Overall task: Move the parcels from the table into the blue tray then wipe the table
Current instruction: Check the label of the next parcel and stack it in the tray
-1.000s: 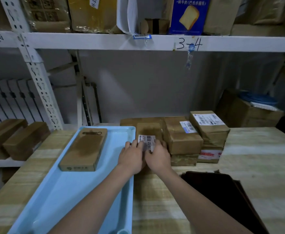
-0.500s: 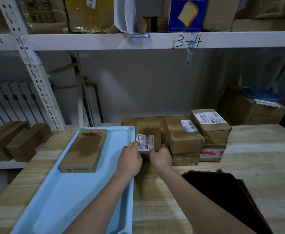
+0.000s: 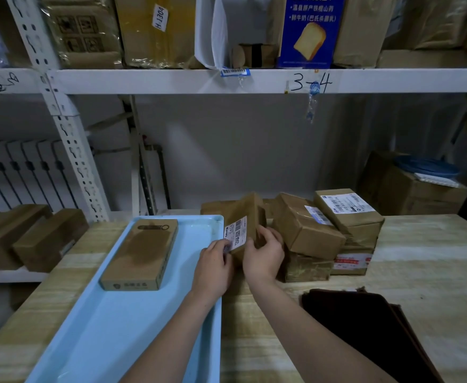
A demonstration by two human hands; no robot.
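Table (image 3: 420, 272) runs across the front, a tray (image 3: 121, 327) on its left part. A flat box (image 3: 141, 255) lies in the tray's far half. Just right of the tray's far corner a small parcel (image 3: 247, 217) is tilted up on end, left hand (image 3: 213, 266) at its near left side, right hand (image 3: 262, 255) at its near right side. Right of that, a stack of parcels (image 3: 323, 236), more behind it. A cloth (image 3: 365, 327) lies on the table near the front, right of the arms. A shelf (image 3: 226, 81) above holds boxes; a lower shelf at far left holds two boxes (image 3: 27, 239).
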